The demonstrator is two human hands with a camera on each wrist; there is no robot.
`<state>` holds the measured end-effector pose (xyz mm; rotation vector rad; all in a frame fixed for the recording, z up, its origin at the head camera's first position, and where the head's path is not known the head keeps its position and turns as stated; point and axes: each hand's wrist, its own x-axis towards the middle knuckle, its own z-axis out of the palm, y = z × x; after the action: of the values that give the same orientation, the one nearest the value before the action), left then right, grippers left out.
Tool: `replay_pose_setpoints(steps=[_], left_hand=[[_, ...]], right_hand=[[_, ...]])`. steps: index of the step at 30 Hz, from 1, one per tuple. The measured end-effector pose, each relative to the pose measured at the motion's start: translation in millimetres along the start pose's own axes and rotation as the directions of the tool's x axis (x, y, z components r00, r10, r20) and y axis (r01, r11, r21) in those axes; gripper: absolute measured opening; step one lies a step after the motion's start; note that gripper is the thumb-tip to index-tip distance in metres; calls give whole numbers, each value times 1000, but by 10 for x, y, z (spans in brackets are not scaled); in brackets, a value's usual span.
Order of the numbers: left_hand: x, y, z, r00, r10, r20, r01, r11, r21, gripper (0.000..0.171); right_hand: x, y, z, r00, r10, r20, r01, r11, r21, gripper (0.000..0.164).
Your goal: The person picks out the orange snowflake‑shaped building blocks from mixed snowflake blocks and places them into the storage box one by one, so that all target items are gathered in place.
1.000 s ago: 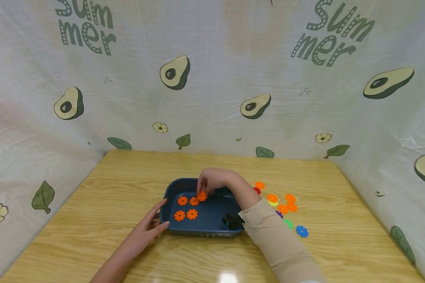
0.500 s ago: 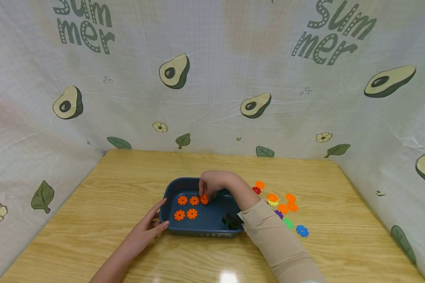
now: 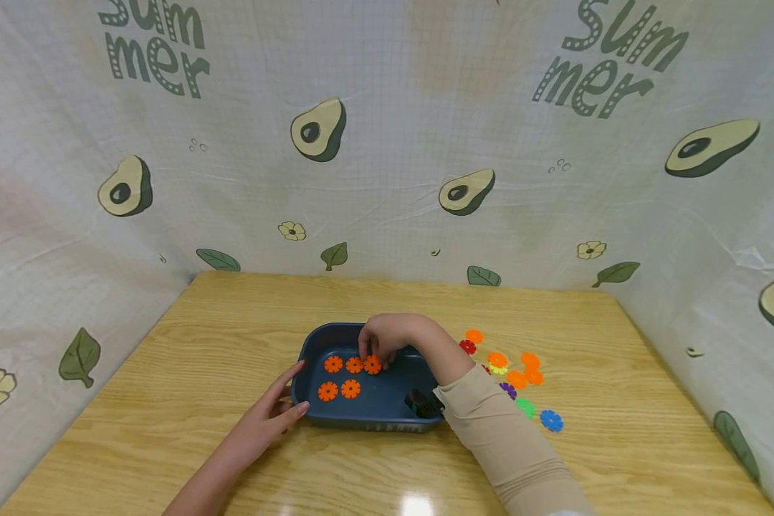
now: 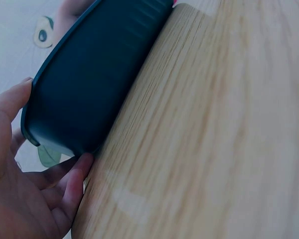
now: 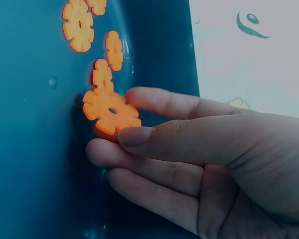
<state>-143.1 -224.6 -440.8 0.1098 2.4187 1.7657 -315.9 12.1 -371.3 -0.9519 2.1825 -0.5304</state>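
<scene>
A dark blue tray [image 3: 387, 408] sits on the table with several orange plastic snowflake discs lying flat in its left part, such as the snowflake disc [image 3: 327, 391]. My left hand [image 3: 267, 423] holds the tray's left end, its thumb at the rim and other fingertips low against the wall in the left wrist view. Inside the tray, my right hand [image 3: 387, 337] pinches an orange snowflake disc [image 5: 112, 110] between thumb and fingers. That disc stands at the right end of the back row, close against or overlapping its neighbour [image 5: 102, 75].
Right of the tray lie loose snowflake discs: orange [image 3: 530, 360], red [image 3: 467, 347], purple [image 3: 507, 390], green [image 3: 525, 408] and blue [image 3: 551, 421], some partly behind the right sleeve [image 3: 509, 437]. A black wrist device [image 3: 423, 403] shows over the tray's right part. Printed cloth [image 3: 387, 143] encloses the table.
My right hand has shifted slightly right and down with the pinched disc, which now sits lower, beside the back row. The left hand and the tray stay in place.
</scene>
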Motion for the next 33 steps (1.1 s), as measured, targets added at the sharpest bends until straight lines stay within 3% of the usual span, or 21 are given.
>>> replay_pose_setpoints(steps=[4, 22, 33], left_hand=[[7, -14, 0, 1000, -15, -9, 15, 1000, 10, 67], [0, 14, -7, 1000, 0, 7, -1, 1000, 7, 66], [-2, 11, -1, 1000, -12, -13, 12, 1000, 11, 66]], right_hand=[[-3, -13, 4, 1000, 9, 8, -9, 1000, -4, 37], [2, -40, 75, 999, 31, -25, -34, 990, -136, 24], [-6, -97, 81, 999, 22, -29, -27, 981, -191, 28]])
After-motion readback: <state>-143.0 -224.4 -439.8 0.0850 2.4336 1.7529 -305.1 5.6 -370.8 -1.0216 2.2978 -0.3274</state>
